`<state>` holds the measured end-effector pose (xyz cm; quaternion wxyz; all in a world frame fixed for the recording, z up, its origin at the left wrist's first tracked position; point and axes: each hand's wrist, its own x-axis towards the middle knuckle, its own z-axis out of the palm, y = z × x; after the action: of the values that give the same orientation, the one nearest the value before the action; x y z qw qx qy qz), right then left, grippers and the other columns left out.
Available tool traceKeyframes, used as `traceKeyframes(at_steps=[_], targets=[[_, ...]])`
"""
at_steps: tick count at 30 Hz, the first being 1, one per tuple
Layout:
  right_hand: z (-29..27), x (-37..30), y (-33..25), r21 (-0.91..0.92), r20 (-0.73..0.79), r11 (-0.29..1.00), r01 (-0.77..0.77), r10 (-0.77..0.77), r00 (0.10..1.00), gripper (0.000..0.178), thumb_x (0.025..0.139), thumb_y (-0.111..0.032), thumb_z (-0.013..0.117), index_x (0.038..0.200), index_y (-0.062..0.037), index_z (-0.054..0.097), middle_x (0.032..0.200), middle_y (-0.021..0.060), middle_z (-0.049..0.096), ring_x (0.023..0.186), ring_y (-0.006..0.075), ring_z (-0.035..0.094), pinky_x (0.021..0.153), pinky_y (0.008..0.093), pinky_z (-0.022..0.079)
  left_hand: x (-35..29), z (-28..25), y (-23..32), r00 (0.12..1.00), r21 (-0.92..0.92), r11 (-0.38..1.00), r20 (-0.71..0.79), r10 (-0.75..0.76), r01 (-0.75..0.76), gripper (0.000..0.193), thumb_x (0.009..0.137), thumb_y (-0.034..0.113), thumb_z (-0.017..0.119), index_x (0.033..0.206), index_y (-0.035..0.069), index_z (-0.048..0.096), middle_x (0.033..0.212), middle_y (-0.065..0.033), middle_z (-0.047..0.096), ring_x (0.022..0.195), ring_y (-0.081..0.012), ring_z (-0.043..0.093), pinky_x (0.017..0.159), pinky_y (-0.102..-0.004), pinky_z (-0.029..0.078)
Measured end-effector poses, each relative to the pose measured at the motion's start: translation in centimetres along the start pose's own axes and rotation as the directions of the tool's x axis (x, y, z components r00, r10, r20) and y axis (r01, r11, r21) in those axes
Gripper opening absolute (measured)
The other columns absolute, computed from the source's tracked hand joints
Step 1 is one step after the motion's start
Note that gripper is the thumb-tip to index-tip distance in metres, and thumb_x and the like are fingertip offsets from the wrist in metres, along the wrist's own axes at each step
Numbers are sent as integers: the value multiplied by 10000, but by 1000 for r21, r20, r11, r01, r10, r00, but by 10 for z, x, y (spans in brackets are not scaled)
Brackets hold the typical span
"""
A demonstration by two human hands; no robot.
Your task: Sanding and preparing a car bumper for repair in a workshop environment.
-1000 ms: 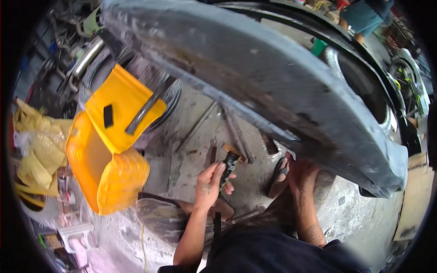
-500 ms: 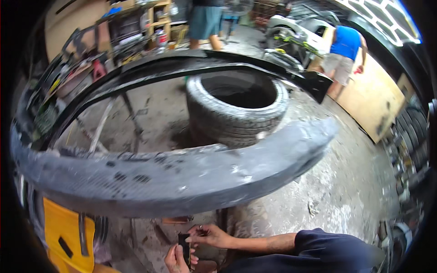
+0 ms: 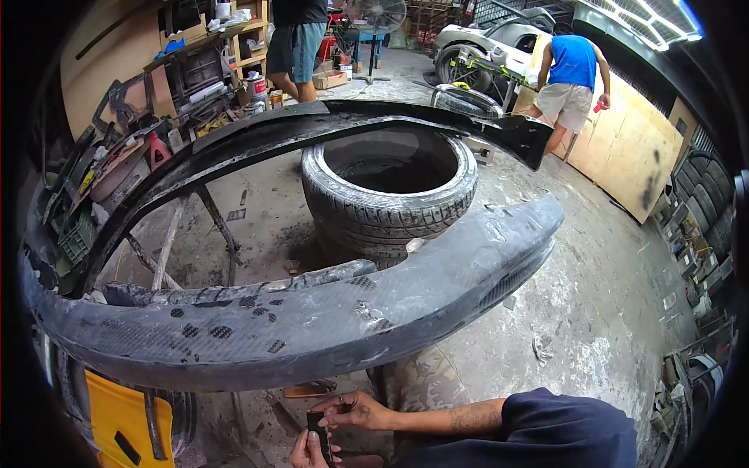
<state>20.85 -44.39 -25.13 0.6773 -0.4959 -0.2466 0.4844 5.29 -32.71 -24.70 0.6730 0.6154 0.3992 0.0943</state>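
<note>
A small flat black strip or block is held low in front of me. My left hand is closed around its lower part, thumb along its face. The fingers of my right hand pinch its upper end. Just beyond the hands sits a long curved grey car body part, maybe a bumper piece, with woven texture and darker spots showing through its dull surface. Its black far strip arches round behind. What the black piece is made of I cannot make out.
Stacked tyres stand inside the curve, near the metal stand legs. A yellow plastic thing is at lower left. A person in a blue top bends by a wooden panel; another person stands behind.
The view has shifted and become sharper. The person in shorts at the back has moved left. Both my hands still hold the black piece.
</note>
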Motion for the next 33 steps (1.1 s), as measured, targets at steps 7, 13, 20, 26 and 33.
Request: traceKeyframes(at_steps=[7, 13, 20, 26, 33], targets=[[0, 0, 3, -125, 30, 992, 34, -30, 999, 354, 957, -172, 642, 1265, 2, 622, 999, 42, 674, 906, 97, 613, 856, 275, 515, 0, 0, -4, 1000, 7, 1000, -15, -21, 21, 467, 1011, 378, 488, 1103, -61, 617, 745, -142, 669, 471, -191, 626, 371, -286, 486], [1, 0, 2, -127, 13, 992, 26, -24, 1000, 372, 956, -218, 652, 1268, -18, 625, 992, 23, 686, 871, 79, 607, 809, 247, 507, 2, -2, -8, 999, 15, 999, -26, -41, 41, 464, 1013, 374, 485, 1106, -59, 624, 748, -135, 671, 475, -187, 628, 375, -281, 488], [-7, 3, 18, -106, 64, 989, 106, -99, 993, 378, 958, -207, 648, 1277, -7, 612, 969, 17, 685, 845, 76, 602, 791, 243, 504, 5, -4, -22, 995, 38, 996, -55, -78, 80, 460, 1016, 369, 481, 1110, -56, 632, 751, -126, 673, 480, -183, 631, 379, -276, 491], [-8, 6, 2, -27, 32, 996, -90, 91, 995, 367, 955, -190, 650, 1272, -8, 615, 933, 21, 700, 812, 73, 608, 757, 247, 521, -3, -1, -4, 999, -31, 999, -36, -33, 32, 501, 1014, 408, 470, 1100, -58, 632, 767, -133, 679, 479, -182, 631, 387, -277, 495], [-1, 4, -7, -62, -17, 998, -18, 17, 1000, 339, 957, -162, 634, 1246, 14, 622, 870, 14, 679, 768, 74, 590, 752, 236, 495, -2, 0, -7, 999, -25, 999, -15, -43, 42, 515, 1015, 420, 460, 1121, -59, 616, 803, -144, 681, 482, -188, 634, 385, -277, 495]])
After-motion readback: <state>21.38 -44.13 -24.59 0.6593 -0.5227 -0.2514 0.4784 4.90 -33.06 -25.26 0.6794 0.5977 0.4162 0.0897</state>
